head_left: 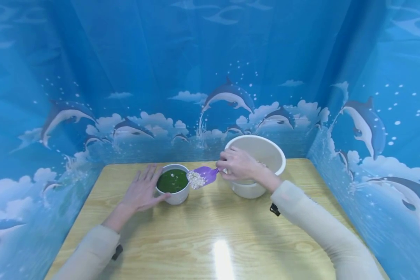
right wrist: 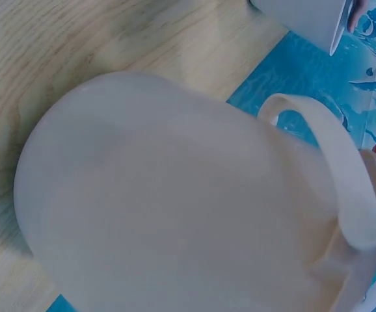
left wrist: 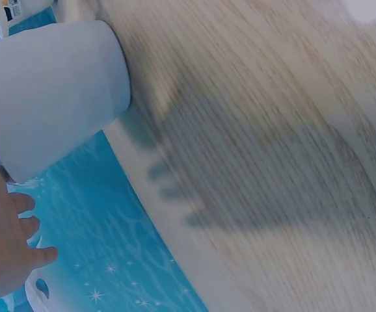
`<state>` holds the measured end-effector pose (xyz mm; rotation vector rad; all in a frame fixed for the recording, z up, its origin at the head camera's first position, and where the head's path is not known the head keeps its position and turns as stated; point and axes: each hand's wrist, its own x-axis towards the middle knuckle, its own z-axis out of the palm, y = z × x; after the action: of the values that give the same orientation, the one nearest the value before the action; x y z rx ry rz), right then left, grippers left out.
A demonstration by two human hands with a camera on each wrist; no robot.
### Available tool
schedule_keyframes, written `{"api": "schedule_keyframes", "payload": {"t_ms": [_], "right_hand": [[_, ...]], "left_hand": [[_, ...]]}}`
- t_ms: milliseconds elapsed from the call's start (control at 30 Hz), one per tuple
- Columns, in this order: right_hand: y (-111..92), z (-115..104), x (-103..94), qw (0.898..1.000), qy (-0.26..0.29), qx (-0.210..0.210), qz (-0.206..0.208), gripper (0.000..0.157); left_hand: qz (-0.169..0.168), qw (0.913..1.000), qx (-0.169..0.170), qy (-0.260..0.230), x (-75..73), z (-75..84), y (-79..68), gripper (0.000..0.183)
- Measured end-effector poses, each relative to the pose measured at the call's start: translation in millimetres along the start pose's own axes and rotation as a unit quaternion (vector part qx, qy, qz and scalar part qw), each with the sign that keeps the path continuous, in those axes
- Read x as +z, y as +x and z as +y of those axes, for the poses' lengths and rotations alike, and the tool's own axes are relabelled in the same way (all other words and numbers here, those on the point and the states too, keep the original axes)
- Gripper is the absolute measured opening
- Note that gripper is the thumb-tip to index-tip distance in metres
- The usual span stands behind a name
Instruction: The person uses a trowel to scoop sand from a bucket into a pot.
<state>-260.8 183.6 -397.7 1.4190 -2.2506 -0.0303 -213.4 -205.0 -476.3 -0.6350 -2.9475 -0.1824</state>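
My right hand (head_left: 239,165) grips the handle of a small purple scoop (head_left: 210,174). Pale flakes, much like oats (head_left: 196,180), fill the scoop, whose tip is right at the rim of a white cup (head_left: 177,198). Inside the cup is a dark green surface with a few pale bits on it. With fingers extended and thumb apart, my left hand (head_left: 145,190) lies against the cup's left side. The left wrist view shows the cup's smooth wall (left wrist: 58,97) beside the hand (left wrist: 2,240). Below my right hand stands a large white bucket (head_left: 248,191), partly hidden by it.
More pale flakes show inside the bucket, whose curved handle (right wrist: 311,127) hangs at its side in the right wrist view. A wooden table (head_left: 189,241) carries both containers. Blue dolphin-print curtains (head_left: 196,58) stand close along the table's back and sides.
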Motion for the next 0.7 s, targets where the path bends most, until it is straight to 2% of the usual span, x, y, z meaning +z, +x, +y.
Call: {"api": "schedule_keyframes", "payload": {"t_ms": [367, 700], "right_hand": [[11, -8, 4.5, 0.999, 0.008, 0.015, -0.041, 0.017], [24, -12, 8.9, 0.999, -0.004, 0.022, -0.04, 0.015]], "left_hand": [[-0.002, 1.0, -0.001, 0.006, 5.1, -5.2, 0.3, 0.105], [-0.006, 1.0, -0.008, -0.002, 3.6, -2.1, 0.7, 0.104]]}}
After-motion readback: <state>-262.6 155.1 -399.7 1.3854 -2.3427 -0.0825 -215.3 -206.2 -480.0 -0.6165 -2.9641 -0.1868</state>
